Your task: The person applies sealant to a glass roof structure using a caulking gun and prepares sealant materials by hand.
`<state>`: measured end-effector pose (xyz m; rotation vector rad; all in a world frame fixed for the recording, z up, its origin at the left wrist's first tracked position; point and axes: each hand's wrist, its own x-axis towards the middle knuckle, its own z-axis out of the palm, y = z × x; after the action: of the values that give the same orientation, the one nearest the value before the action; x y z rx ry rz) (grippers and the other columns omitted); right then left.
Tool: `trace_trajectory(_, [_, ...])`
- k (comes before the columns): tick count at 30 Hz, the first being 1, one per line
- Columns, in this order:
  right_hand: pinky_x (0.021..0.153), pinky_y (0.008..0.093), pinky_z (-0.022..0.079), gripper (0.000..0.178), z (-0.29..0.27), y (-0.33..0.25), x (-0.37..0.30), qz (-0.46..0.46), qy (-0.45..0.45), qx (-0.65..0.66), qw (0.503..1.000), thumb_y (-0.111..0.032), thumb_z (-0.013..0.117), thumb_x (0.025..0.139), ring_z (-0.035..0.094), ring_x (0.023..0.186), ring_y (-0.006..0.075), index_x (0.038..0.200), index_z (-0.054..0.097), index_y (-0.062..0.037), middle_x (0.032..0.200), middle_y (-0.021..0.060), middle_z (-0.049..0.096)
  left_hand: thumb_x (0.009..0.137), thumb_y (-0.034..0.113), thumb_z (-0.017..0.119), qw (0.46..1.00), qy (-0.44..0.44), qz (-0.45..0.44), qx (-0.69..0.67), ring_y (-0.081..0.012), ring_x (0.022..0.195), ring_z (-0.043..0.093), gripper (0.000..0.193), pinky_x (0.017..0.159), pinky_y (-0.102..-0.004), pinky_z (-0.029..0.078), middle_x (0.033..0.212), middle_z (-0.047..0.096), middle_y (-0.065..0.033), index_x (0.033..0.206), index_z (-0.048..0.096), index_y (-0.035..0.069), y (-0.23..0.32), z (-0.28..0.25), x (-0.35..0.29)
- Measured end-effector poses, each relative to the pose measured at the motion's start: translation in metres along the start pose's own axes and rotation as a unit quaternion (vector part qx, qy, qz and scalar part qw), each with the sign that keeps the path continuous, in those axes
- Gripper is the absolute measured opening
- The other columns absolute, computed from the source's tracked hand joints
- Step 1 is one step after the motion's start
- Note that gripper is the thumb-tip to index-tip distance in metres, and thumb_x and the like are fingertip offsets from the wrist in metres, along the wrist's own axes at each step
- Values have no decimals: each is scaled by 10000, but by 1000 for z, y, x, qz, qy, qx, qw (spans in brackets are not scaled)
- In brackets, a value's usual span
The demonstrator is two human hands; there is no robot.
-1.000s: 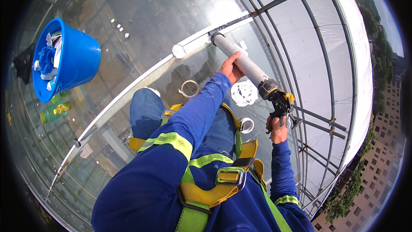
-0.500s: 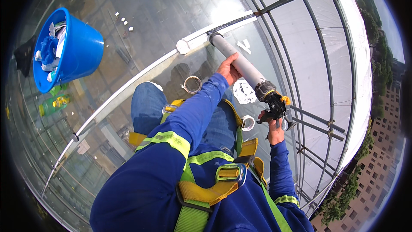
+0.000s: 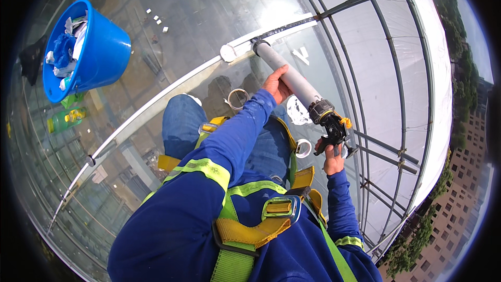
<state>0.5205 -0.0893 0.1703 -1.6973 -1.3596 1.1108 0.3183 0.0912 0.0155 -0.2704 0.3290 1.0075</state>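
A caulking gun (image 3: 297,84) with a long grey barrel and a black handle end lies slantwise in front of me. My left hand (image 3: 277,85) is wrapped round the middle of its barrel. At the handle, my right hand (image 3: 333,160) is closed round the grip and trigger. The gun's front end rests at the seam between glass panels, where a dark bead (image 3: 284,28) runs away to the right between white tape strips (image 3: 297,25). A white round lid or disc (image 3: 228,53) sits on the seam just left of the tip, apart from it.
A blue bucket (image 3: 107,52) with crumpled waste stands on the glass at left, beside a green bottle (image 3: 66,119). Tape rolls (image 3: 303,149) and a white smeared patch (image 3: 298,111) lie near my knees. Metal bars (image 3: 389,36) over white sheeting curve along the right.
The gun's tip has shifted slightly left along the seam, nearer the white disc. Both hands keep their hold. The whole view has tilted a little.
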Motion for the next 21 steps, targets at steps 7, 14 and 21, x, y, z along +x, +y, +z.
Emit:
trace_trajectory(7, [605,301,488,543,-7,-3,-10,79,-23,-38,996,-538,613,940,604,677,143,978,646,3,744,71,630,916,340,686,1000,8,10,-1,-442,1173,600,578,1038,-606,454,1199,590,-201,1256,454,-65,0,-2,-11])
trace_trajectory(14, [605,319,485,578,4,-2,-10,-16,7,-30,999,-585,599,929,607,672,149,932,653,-9,707,50,631,922,332,673,999,22,22,5,-444,1183,594,550,1050,-615,438,1216,585,-196,1261,458,-44,1,-2,-26])
trace_trajectory(21, [644,330,498,576,-10,6,-19,67,-51,-93,992,-582,592,931,627,689,167,944,675,-12,740,66,658,913,331,677,1000,13,18,1,-445,1190,589,515,1044,-623,430,1198,605,-190,1241,485,-16,2,-8,-35])
